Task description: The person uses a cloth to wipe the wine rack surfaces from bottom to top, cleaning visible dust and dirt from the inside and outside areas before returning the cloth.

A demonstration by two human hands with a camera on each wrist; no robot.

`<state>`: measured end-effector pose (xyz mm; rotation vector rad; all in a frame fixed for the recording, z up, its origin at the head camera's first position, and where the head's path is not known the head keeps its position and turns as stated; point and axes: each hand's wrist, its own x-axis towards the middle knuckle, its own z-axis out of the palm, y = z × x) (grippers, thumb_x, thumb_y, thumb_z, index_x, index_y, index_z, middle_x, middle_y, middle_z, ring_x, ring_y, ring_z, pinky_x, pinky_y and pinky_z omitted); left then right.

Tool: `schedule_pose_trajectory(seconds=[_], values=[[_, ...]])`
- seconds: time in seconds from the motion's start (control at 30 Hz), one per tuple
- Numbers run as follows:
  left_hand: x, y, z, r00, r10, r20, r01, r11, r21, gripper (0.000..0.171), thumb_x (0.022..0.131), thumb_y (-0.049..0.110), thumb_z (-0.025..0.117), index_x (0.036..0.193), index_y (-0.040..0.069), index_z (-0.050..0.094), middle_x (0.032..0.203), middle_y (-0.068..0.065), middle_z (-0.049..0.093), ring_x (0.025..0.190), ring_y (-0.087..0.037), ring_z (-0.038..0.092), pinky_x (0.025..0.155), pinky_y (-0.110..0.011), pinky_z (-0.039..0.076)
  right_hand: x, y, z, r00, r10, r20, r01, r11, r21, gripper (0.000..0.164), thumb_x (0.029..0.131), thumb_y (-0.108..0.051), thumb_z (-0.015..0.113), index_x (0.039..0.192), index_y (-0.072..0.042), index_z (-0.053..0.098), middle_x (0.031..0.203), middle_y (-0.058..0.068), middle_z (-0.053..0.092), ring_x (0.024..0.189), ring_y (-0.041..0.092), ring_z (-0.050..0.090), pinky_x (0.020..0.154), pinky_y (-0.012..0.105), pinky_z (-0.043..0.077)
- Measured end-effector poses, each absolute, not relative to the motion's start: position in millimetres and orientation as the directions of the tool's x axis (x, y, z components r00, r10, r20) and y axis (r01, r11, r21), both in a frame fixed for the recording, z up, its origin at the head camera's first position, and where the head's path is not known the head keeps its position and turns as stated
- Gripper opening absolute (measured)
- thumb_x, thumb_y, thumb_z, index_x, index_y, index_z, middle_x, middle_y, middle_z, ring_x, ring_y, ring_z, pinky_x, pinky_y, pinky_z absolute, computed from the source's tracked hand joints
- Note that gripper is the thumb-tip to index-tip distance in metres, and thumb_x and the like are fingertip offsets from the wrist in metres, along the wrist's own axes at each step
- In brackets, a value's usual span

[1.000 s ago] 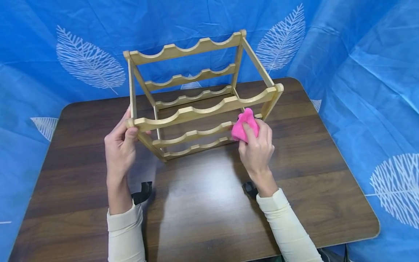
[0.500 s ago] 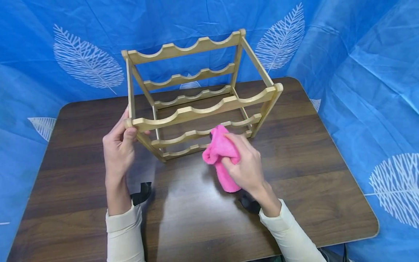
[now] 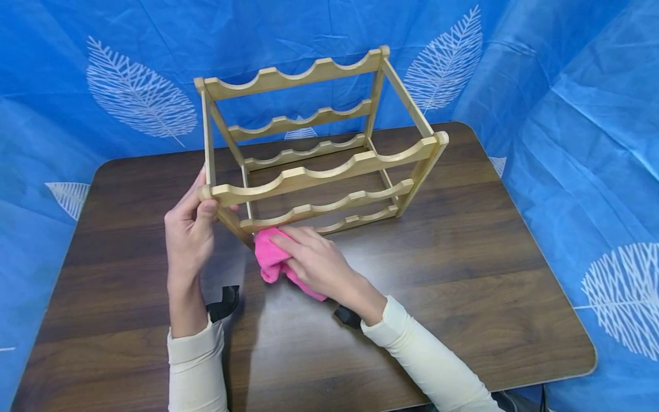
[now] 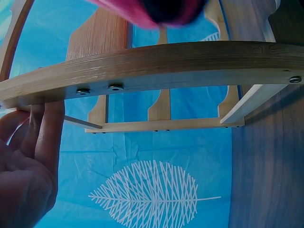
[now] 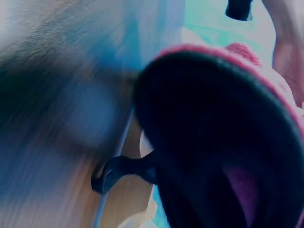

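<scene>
A pale wooden bottle rack [image 3: 360, 164] with scalloped rails stands on the dark wood table [image 3: 489, 297]. My left hand [image 3: 191, 237] grips its near left upper corner; in the left wrist view the fingertips touch the upright post [image 4: 156, 66]. Bunched in my right hand [image 3: 326, 266] is a pink cloth [image 3: 270, 254], at the left end of the near middle rail, where it hides part of the lower rail. Close up in the right wrist view, the cloth's dark side [image 5: 204, 109] has a pink edge. A black loop [image 5: 121, 168] shows beside it.
Blue curtains [image 3: 309, 28] with white leaf prints surround the table at the back and sides. Black camera mounts [image 3: 225, 303] stick out from both wrists, low over the tabletop.
My right hand has carried the pink cloth leftward across the front of the rack, from its right end to its left end. My left hand and the rack have stayed almost still.
</scene>
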<state>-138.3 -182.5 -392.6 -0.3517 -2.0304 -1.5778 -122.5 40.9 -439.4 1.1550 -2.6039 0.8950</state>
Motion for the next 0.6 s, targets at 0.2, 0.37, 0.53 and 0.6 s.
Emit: schedule_pose_trajectory(seconds=[0.2, 0.37, 0.53, 0.6], values=[[-139, -181, -390, -0.821, -0.122, 0.558, 0.513, 0.273, 0.814, 0.059, 0.093, 0.042, 0.06, 0.099, -0.016, 0.067, 0.115, -0.006, 0.07, 0.114, -0.017, 0.064, 0.086, -0.021, 0.052, -129, 18, -443, -0.694, -0.658, 0.292, -0.719, 0.62, -0.315, 0.047, 0.089, -0.01, 0.068, 0.134, -0.015, 0.057, 0.127, 0.003, 0.059, 0.113, 0.024, 0.057, 0.072, 0.041, 0.057], [-139, -181, -390, -0.821, -0.121, 0.557, 0.514, 0.268, 0.815, 0.058, 0.093, 0.042, 0.06, 0.096, -0.015, 0.068, 0.104, 0.0, 0.073, 0.127, -0.025, 0.054, 0.091, -0.022, 0.05, -132, 7, -449, -0.697, -0.693, 0.186, -0.718, 0.671, -0.186, 0.061, 0.088, -0.01, 0.069, 0.144, -0.019, 0.048, 0.135, 0.003, 0.054, 0.117, 0.025, 0.054, 0.059, 0.039, 0.057], [-139, -181, -389, -0.824, -0.125, 0.553, 0.503, 0.287, 0.815, 0.053, 0.095, 0.038, 0.06, 0.102, -0.014, 0.069, 0.12, -0.019, 0.066, 0.115, -0.019, 0.063, 0.097, -0.027, 0.048, -136, 3, -453, -0.692, -0.716, 0.094, -0.721, 0.679, -0.139, 0.056, 0.09, -0.004, 0.063, 0.142, -0.021, 0.053, 0.135, 0.0, 0.055, 0.12, 0.025, 0.054, 0.061, 0.038, 0.057], [-139, -180, -389, -0.827, -0.126, 0.549, 0.497, 0.293, 0.816, 0.053, 0.096, 0.038, 0.06, 0.105, -0.013, 0.069, 0.118, -0.023, 0.066, 0.115, -0.02, 0.063, 0.099, -0.031, 0.046, -138, 2, -453, -0.694, -0.718, 0.058, -0.718, 0.683, -0.132, 0.054, 0.09, -0.005, 0.063, 0.14, -0.022, 0.055, 0.133, -0.001, 0.057, 0.119, 0.025, 0.055, 0.062, 0.038, 0.057]])
